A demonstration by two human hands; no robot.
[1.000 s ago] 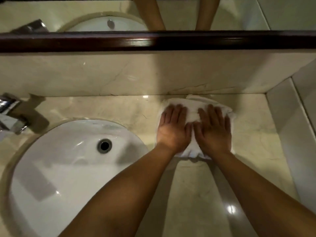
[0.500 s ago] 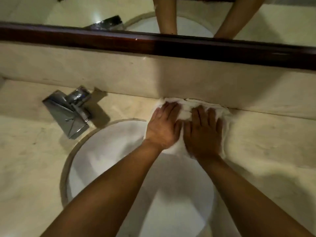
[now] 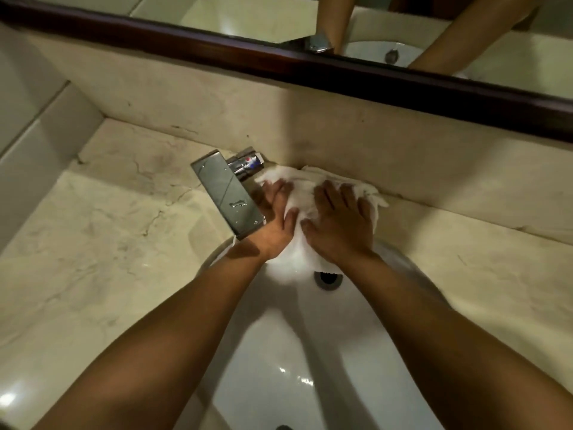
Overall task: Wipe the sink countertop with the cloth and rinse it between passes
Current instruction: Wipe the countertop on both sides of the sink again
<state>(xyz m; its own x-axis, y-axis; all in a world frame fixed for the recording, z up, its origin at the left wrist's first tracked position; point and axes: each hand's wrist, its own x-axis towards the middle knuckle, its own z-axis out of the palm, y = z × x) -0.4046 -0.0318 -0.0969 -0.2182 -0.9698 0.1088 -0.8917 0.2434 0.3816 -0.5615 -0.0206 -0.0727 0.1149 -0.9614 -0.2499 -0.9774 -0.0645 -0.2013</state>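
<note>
A white cloth (image 3: 305,193) lies crumpled on the beige marble countertop (image 3: 102,249), behind the sink against the backsplash, its near end hanging over the basin rim. My left hand (image 3: 276,221) presses flat on the cloth's left part, right beside the chrome faucet (image 3: 228,197). My right hand (image 3: 339,221) presses flat on the cloth's right part, fingers spread. The white oval sink (image 3: 279,352) sits below my forearms, its overflow hole (image 3: 328,278) just under my right wrist.
A marble backsplash (image 3: 372,131) rises behind the counter under a dark wooden mirror frame (image 3: 310,69). A tiled side wall (image 3: 37,141) closes the counter on the left. Countertop stretches to the right of the sink (image 3: 483,274).
Both hands have slid the cloth leftward along the backsplash, from the counter right of the sink to behind the basin, reaching the faucet. The view has followed to the left.
</note>
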